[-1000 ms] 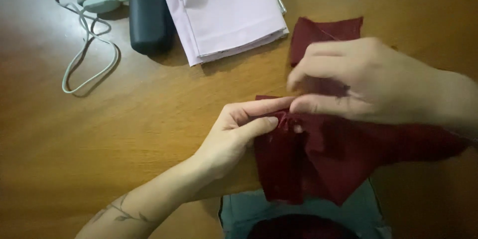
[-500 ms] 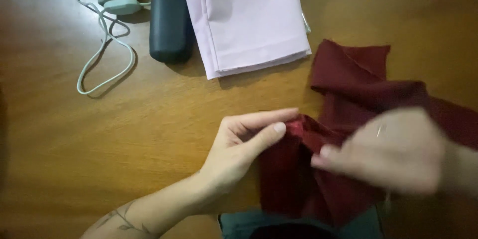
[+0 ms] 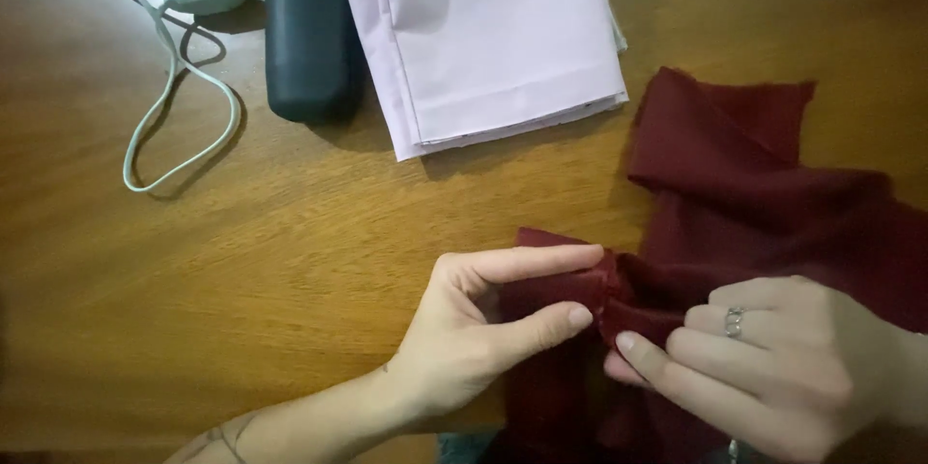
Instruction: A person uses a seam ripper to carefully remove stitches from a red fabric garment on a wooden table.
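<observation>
Folded cloth (image 3: 493,34) lies behind the fabric (image 3: 764,193), case (image 3: 309,29) and cable (image 3: 179,126) to its left.

The left hand (image 3: 464,329) pinches with thumb and forefinger. The right hand (image 3: 764,358), with a ring, pinches just beside it.

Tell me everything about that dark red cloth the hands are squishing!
The dark red cloth looks like soft, matte woven fabric, rumpled, with a raw edge at its upper end. It lies on the wooden table, spreading from the lower middle up to the right. The left hand pinches a gathered fold between thumb and forefinger, and the right hand, wearing a ring, presses the bunch from the other side. It lies apart from the folded pink fabric.
</observation>
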